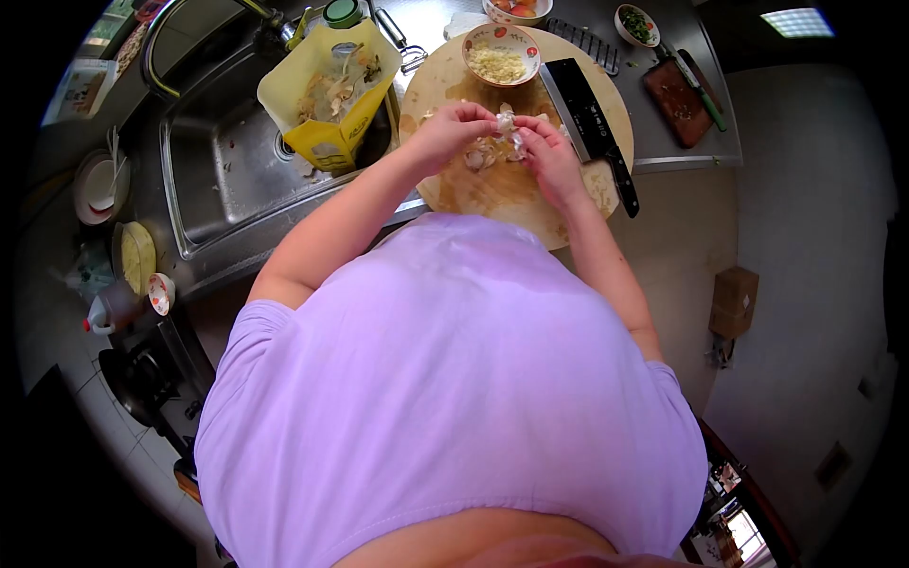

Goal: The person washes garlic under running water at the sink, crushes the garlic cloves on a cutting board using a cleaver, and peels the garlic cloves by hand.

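Note:
Over the round wooden cutting board (464, 194), my left hand (453, 131) and my right hand (553, 161) meet with fingers pinched on a small piece of garlic (506, 122) with whitish papery skin. Loose garlic skins (481, 155) lie on the board below my fingers. Just beyond them stands a patterned bowl (531, 47) holding chopped garlic (497, 65). A cleaver (583, 112) with a black handle lies along the board's right side, near my right hand, its handle over the edge.
To the left, a yellow bag (317, 149) of scraps stands open by the sink (222, 189). Further right are a small bowl of chopped greens (636, 26) and a brown board (677, 104) with a green-handled knife (705, 99). A black rack (582, 45) lies behind.

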`<action>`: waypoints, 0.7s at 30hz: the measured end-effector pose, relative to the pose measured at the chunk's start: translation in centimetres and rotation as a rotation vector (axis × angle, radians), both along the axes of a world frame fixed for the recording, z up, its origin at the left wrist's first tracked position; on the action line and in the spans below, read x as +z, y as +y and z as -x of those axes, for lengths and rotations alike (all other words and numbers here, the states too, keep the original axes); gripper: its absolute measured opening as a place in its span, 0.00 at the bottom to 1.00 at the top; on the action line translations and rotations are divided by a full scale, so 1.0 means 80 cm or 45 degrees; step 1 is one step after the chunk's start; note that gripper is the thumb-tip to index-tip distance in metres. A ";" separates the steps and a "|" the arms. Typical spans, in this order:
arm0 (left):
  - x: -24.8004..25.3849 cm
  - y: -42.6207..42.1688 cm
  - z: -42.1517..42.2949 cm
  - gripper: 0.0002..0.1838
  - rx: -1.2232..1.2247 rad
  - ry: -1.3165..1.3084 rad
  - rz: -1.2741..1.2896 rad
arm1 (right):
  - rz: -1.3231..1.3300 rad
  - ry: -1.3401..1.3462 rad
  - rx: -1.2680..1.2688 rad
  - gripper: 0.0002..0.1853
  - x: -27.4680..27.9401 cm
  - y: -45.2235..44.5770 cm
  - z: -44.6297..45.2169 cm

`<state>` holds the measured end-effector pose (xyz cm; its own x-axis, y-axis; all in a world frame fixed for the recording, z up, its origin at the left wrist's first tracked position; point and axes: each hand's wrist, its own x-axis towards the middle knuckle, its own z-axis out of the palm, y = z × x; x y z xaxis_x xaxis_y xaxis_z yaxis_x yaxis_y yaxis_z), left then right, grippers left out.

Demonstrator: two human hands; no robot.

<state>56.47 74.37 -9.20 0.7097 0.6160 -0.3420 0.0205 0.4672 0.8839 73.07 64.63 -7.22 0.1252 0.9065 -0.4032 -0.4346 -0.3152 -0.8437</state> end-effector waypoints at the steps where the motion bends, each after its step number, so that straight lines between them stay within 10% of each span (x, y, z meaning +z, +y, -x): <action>1: -0.001 0.000 0.000 0.11 0.000 -0.002 0.000 | -0.062 -0.146 0.017 0.09 0.003 0.001 0.006; 13: 0.015 -0.011 0.003 0.12 -0.081 0.040 -0.161 | -0.251 -0.592 -0.012 0.05 0.012 -0.003 0.013; 21: 0.043 -0.009 0.007 0.10 -0.206 0.370 -0.941 | -0.578 -1.329 0.226 0.06 0.044 0.001 0.000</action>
